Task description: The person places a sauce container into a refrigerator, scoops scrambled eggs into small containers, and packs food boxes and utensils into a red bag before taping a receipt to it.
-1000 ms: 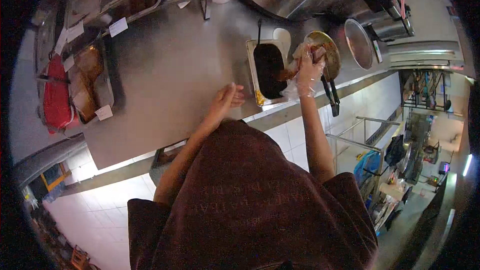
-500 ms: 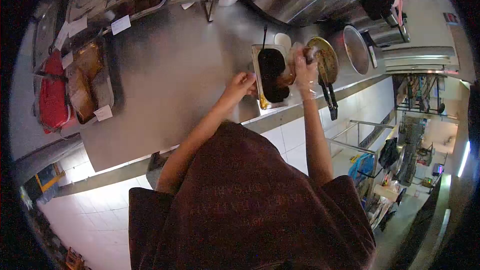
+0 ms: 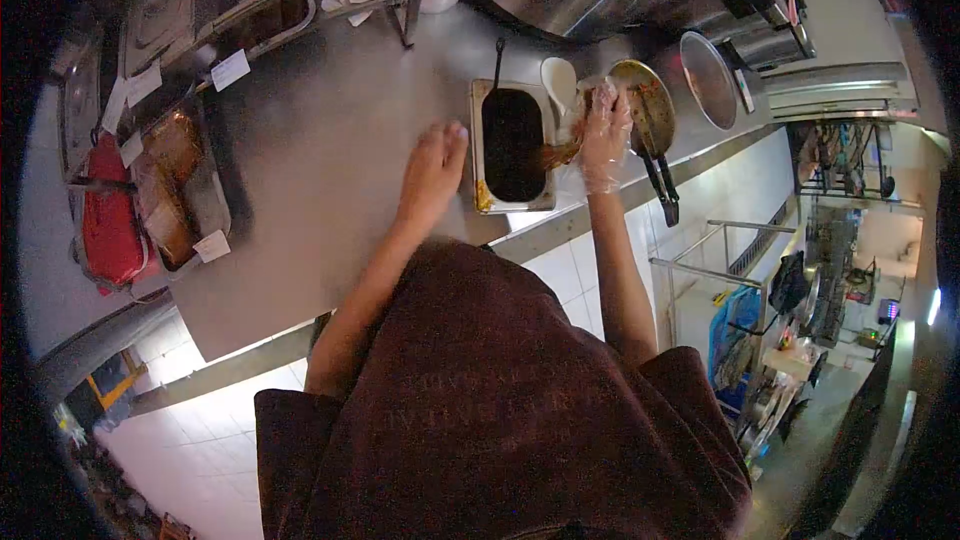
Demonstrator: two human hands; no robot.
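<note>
The right hand (image 3: 605, 135), in a clear plastic glove, is over the bench (image 3: 330, 160) between a rectangular metal tray (image 3: 477, 145) and a round metal pan (image 3: 665, 105). A brown piece (image 3: 560, 153) lies by its thumb side, reaching over the tray's right rim towards the dark contents (image 3: 515, 145); the view is dim there, and I cannot tell whether the fingers are closed on it. The bare left hand (image 3: 433, 175) is loose and part-open, just left of the tray. A dark handle (image 3: 498, 62) sticks out of the tray's far end, beside a white item (image 3: 560, 82). Black-handled tongs (image 3: 662, 185) rest across the pan, their handles pointing towards the person.
</note>
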